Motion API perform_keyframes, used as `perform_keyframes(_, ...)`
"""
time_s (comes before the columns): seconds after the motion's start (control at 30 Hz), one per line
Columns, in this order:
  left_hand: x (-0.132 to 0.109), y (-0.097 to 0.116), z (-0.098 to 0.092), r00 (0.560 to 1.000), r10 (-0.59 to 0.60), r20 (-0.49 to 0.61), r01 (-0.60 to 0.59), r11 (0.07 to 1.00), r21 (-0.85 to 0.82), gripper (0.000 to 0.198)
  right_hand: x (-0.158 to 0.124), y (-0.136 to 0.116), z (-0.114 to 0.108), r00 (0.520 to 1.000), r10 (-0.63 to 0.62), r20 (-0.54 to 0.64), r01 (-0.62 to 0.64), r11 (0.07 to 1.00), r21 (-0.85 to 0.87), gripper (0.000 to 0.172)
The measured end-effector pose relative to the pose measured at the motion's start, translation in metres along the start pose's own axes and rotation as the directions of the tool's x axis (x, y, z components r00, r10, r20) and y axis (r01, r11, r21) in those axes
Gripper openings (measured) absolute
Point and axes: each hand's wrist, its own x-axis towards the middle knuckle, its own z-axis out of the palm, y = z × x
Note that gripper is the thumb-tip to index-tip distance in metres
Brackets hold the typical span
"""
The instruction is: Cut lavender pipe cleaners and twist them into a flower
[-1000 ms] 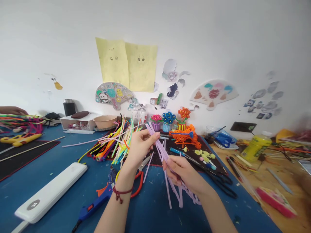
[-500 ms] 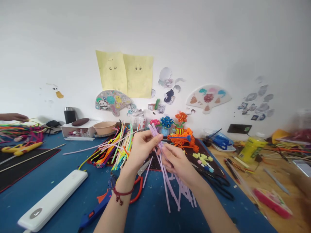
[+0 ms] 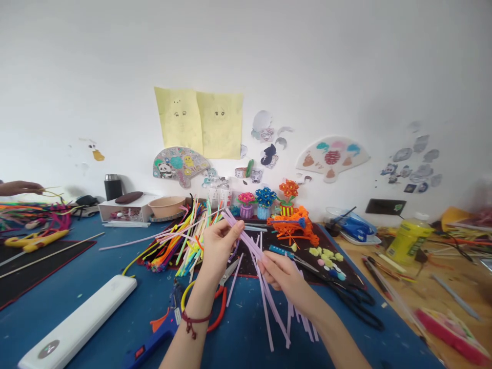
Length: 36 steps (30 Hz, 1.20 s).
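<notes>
Two pinch grips: left hand (image 3: pixel 219 241), right hand (image 3: pixel 282 274) closed on lilac pipe cleaners (image 3: pixel 250 244); lower ends splayed; slack pinch risks stems slipping, scattering across blue table (image 3: pixel 96 266).

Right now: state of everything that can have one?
lilac pipe cleaners, bunched, held tilted, lower ends fanned out
left hand, shut on the lilac pipe cleaners near their top
right hand, shut on the same bundle lower down
yellow bottle, standing, cap on
steel flask, upright, lid on
glue gun, lying on its side
</notes>
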Motion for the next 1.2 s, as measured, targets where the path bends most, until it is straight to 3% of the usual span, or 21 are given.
perform_keyframes(0.13,0.001,-0.008,-0.003,0.993,0.009,-0.118,-0.015,0.999,-0.052,0.026,-0.006,-0.001,-0.006,1.000,-0.005,-0.017,0.004,0.999,-0.046,0.038)
perform_keyframes(0.37,0.000,-0.010,-0.006,0.989,0.009,-0.151,-0.020,0.997,-0.072,0.024,-0.009,-0.002,-0.008,1.000,-0.017,-0.002,0.016,0.989,-0.145,0.037)
perform_keyframes(0.8,-0.001,-0.013,-0.002,0.993,-0.044,-0.111,0.033,0.994,-0.100,0.026,-0.008,0.004,-0.015,0.997,-0.028,-0.073,0.013,0.980,-0.198,0.038)
perform_keyframes(1.03,-0.004,-0.010,0.001,0.997,-0.071,-0.017,0.068,0.990,-0.121,0.032,-0.006,0.011,-0.018,0.982,-0.117,-0.149,0.061,0.940,-0.336,0.035)
perform_keyframes(1.2,-0.004,-0.009,-0.002,0.994,-0.083,0.076,0.091,0.989,-0.114,0.037,-0.005,0.011,-0.019,0.968,-0.157,-0.193,0.089,0.943,-0.320,0.034)
